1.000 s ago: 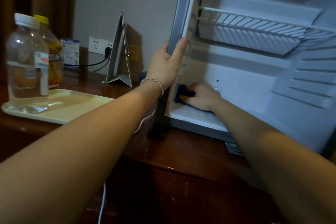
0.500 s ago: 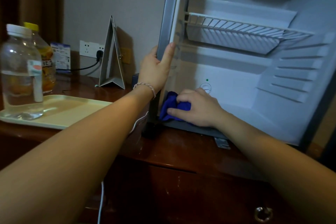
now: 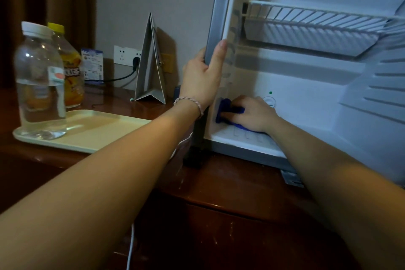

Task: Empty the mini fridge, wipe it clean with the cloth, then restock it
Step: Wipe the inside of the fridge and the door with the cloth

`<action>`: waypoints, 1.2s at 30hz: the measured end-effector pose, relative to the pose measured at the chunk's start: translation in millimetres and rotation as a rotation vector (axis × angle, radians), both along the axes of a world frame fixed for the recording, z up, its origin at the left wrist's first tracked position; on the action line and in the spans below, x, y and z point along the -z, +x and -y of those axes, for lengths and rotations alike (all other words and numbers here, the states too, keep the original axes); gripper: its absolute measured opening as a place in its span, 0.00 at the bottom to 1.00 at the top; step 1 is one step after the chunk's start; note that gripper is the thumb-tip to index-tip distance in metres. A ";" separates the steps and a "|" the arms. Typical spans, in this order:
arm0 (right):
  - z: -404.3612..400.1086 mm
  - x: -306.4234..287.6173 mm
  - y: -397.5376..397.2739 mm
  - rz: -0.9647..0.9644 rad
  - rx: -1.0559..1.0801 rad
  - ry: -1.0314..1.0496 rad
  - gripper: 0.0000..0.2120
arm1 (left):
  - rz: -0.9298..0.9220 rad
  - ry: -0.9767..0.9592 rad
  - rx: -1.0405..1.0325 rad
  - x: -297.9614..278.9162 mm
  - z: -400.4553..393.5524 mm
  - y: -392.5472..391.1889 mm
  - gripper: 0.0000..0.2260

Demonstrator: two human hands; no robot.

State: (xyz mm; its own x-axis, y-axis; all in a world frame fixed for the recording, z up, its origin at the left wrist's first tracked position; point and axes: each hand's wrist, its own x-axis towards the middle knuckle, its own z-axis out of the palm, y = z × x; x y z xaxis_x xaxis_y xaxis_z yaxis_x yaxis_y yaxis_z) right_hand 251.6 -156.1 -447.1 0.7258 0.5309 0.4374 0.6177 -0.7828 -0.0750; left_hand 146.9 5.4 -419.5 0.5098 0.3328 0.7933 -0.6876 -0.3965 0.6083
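Note:
The open mini fridge [image 3: 306, 98] stands on a dark wooden cabinet, its white inside holding only a wire shelf [image 3: 311, 17]. My left hand [image 3: 203, 79] grips the fridge's grey left front edge, thumb on the inner side. My right hand [image 3: 252, 114] holds a bunched blue cloth [image 3: 225, 107] and presses it against the lower left inner corner, on the fridge floor. A clear water bottle [image 3: 40, 81] stands on a cream tray [image 3: 92, 131] at the left, with an orange drink bottle [image 3: 70, 70] behind it.
A folded grey card stand [image 3: 151, 66] stands by the wall beside a socket with a black plug [image 3: 135, 61]. A small blue-and-white packet [image 3: 93, 66] leans at the back. A white cable [image 3: 131, 245] hangs down the cabinet front.
My right hand has pushed the blue cloth from the fridge's front lip back into the lower left corner. The left hand keeps its grip on the frame.

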 end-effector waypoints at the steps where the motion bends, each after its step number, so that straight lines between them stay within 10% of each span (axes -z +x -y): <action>1: -0.8 0.1 5.9 -0.010 0.029 0.005 0.25 | 0.002 -0.008 -0.009 0.8 0.4 1.6 0.17; 8: -5.0 -5.8 9.0 -0.107 0.126 0.014 0.34 | 0.003 -0.015 -0.044 0.7 0.2 2.2 0.27; 15: 4.1 -2.0 -34.2 -0.065 0.048 0.027 0.22 | -0.011 -0.018 -0.069 0.9 1.2 -2.1 0.29; 20: 14.3 3.9 -79.2 0.009 -0.002 -0.019 0.18 | -0.035 -0.041 -0.095 4.6 8.8 -10.2 0.15; 36: 120.2 2.8 -90.0 -0.035 0.385 0.000 0.24 | -0.110 -0.040 -0.157 27.6 14.0 -17.1 0.17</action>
State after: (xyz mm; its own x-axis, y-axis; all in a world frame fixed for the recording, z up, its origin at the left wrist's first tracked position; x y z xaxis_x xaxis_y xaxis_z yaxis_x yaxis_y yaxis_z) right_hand 161.6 -276.3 -449.9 0.8865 0.2168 0.4088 0.2758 -0.9569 -0.0906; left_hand 129.8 -8.5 -447.0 0.5325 0.4449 0.7201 -0.5475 -0.4677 0.6939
